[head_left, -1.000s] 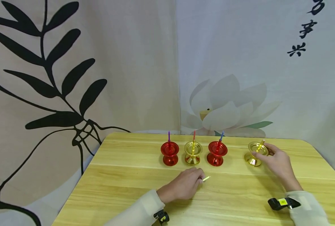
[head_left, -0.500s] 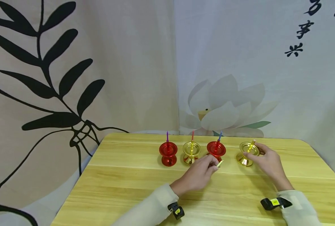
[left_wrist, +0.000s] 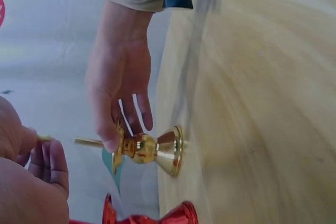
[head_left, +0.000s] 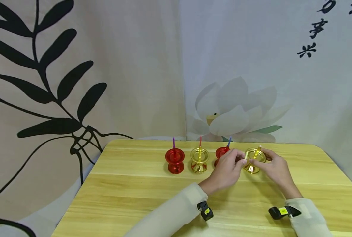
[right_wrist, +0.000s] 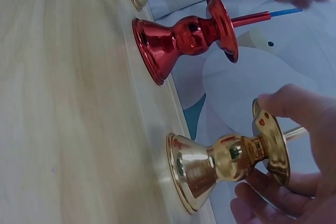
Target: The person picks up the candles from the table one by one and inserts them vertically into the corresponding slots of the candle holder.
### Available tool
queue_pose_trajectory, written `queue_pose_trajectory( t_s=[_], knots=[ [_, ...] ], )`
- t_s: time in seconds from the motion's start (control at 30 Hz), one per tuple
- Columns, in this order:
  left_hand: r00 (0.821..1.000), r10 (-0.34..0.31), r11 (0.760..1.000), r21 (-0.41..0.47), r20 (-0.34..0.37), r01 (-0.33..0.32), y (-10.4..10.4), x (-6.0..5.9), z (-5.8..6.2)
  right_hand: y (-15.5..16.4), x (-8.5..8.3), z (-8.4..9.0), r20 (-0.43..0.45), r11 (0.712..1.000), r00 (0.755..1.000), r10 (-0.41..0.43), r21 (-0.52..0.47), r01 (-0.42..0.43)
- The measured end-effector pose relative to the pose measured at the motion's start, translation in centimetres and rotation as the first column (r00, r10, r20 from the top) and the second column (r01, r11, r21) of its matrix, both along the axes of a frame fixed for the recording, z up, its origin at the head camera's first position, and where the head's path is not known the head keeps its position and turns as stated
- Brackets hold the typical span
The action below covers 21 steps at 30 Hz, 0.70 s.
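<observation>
My left hand [head_left: 227, 169] pinches a small pale yellow candle [head_left: 246, 155] between thumb and fingers, just left of a gold candle holder [right_wrist: 231, 158]. That holder stands upright on the table, a gold tube [left_wrist: 89, 142] rising from its dish. My right hand [head_left: 275, 169] grips the dish's rim, thumb on the near side and fingers around the far side. The candle overlaps the dish's left edge in the head view; in the left wrist view it is apart from the tube's tip. Part of a red holder [right_wrist: 184, 38] is hidden behind my left hand in the head view.
A red holder [head_left: 175, 161] with a purple candle [head_left: 174, 143] and a gold holder [head_left: 199, 161] with a red candle [head_left: 200, 141] stand to the left. The partly hidden red one bears a blue candle [head_left: 229, 141]. A printed curtain hangs behind the wooden table [head_left: 128, 191].
My left hand has carried the yellow candle rightward and up to the gold holder. My right hand keeps its grip; holder and hand now appear further left in the view.
</observation>
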<state>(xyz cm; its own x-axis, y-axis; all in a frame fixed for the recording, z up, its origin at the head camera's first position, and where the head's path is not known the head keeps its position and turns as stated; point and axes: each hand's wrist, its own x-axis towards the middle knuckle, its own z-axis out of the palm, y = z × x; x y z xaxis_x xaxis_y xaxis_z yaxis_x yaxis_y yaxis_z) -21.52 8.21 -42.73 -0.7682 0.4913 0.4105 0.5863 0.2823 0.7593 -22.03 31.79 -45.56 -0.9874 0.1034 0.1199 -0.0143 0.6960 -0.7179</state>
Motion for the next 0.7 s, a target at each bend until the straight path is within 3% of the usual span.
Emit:
queue_pose_trajectory(
  t_s=[0.13,0.43,0.7],
  knots=[
    [1.000,0.017,1.000,-0.007,-0.002,-0.017,1.4,-0.9,0.1,-0.3,0.0,0.1,-0.009,1.000,1.000,0.012,-0.008,-0.012],
    [0.992,0.097,0.995,0.024,-0.083,-0.095,3.3,-2.8,-0.2,-1.2,-0.1,0.1,-0.049,0.999,0.998,0.038,0.013,-0.037],
    [0.978,0.120,0.993,0.023,-0.172,-0.118,4.6,-3.9,0.1,-1.6,0.1,0.3,-0.056,0.998,0.997,0.057,0.044,-0.055]
  ],
)
